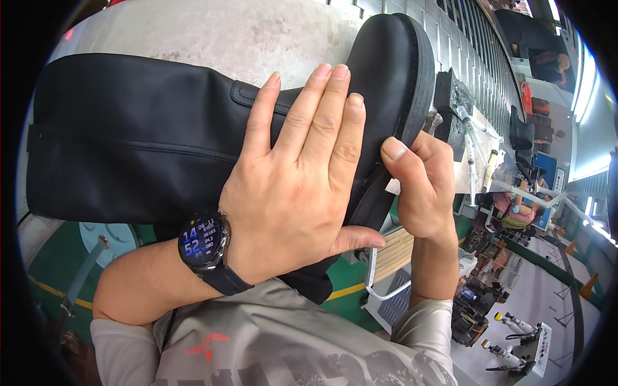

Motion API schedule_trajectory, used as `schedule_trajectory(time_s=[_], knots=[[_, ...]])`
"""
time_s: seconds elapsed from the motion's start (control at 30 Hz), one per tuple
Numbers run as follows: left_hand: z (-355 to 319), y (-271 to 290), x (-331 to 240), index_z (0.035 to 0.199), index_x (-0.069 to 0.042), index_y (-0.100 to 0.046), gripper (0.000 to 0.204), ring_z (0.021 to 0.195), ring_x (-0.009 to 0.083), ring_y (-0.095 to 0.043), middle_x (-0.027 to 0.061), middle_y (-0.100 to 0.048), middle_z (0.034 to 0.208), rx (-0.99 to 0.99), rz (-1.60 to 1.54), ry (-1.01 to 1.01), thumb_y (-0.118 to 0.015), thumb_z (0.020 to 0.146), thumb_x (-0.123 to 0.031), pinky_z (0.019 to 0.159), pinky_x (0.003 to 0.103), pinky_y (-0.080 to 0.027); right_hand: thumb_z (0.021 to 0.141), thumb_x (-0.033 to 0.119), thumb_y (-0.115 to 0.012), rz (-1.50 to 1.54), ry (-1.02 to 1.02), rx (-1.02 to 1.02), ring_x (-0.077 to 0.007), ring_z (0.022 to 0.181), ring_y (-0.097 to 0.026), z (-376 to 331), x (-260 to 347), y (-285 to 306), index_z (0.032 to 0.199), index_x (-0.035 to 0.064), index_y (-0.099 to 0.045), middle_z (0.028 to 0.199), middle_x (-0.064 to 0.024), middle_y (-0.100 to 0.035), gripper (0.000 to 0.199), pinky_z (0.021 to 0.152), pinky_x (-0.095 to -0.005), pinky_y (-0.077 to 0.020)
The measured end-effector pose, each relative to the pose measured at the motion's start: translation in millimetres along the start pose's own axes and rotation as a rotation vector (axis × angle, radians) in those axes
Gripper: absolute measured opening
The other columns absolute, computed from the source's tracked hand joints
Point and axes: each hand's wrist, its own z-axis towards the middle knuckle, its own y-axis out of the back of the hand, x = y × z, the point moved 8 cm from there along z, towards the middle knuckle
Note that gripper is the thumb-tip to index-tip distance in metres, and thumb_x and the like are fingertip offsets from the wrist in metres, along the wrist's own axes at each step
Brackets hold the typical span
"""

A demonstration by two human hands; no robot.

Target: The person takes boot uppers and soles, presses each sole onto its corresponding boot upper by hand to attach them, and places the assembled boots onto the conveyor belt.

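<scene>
Place: the tall black boot (129, 128) is being supported on its side by a pale, stained table (193, 32).
Lie: its shaft is being stretched to the left, its rounded toe being pointed away from the wearer.
Surface: light is being reflected softly by smooth, leather-like material, and shallow folds are being shown along the shaft.
Seam: the shaft is being crossed lengthwise by a stitched ridge (161, 149).
Ankle: a stitched patch (246, 95) is being partly hidden by fingers.
Sole: the foot is being edged by a thick dark sole (421, 71), turned right.
Left hand (293, 174): it is being laid flat over the ankle, fingers straight, the middle two together, the others apart.
Right hand (428, 183): its thumb is being held at the sole's edge, fingers curled; whether anything is being clamped cannot be told.
</scene>
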Motion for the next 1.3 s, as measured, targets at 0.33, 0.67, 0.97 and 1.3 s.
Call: schedule_trajectory(time_s=[0.33,0.67,0.97,1.3], knots=[[0,2,0,0.157,0.014,-0.039,0.122,0.152,0.0473,-0.042,0.0347,-0.039,0.163,0.002,0.033,-0.011,-0.04,0.09,-0.088,0.123,0.067,-0.026,0.109,0.019,-0.059,0.095,0.019,0.062,-0.0023,0.072,-0.048,-2,-1,-4,0.115,-0.0074,-0.071,0.082,0.0048,-0.064,0.03,0.061,-0.0226,-0.0403],[0,0,2,0.159,0.01,-0.037,0.118,0.151,0.0472,-0.043,0.0344,-0.04,0.163,-0.005,0.028,-0.011,-0.034,0.094,-0.088,0.123,0.067,-0.027,0.118,0.041,-0.043,0.142,0.16,-0.073,-0.0042,0.062,-0.044,5,-14,7,0.076,0.0125,-0.049,0.069,0.0055,-0.051,0.051,0.057,-0.0258,-0.035],[3,0,1,0.157,0.011,-0.039,0.115,0.15,0.0485,-0.043,0.0357,-0.039,0.162,0.048,0.052,-0.036,-0.033,0.095,-0.086,0.122,0.067,-0.028,0.116,0.04,-0.049,-0.19,0.373,-0.14,-0.0173,0.048,-0.056,2,13,7,0.066,0.0034,-0.055,0.053,-0.0062,-0.054,0.061,0.047,-0.0321,-0.042],[6,9,2,0.156,0.015,-0.038,0.121,0.147,0.047,-0.046,0.0353,-0.042,0.16,-0.036,-0.031,-0.016,-0.06,0.084,-0.081,0.12,0.06,-0.034,0.1,0.029,-0.077,-0.661,0.27,-0.309,-0.0329,0.042,-0.048,6,27,9,0.07,0.0033,-0.061,0.053,-0.0133,-0.051,0.043,0.046,-0.0412,-0.0409]])
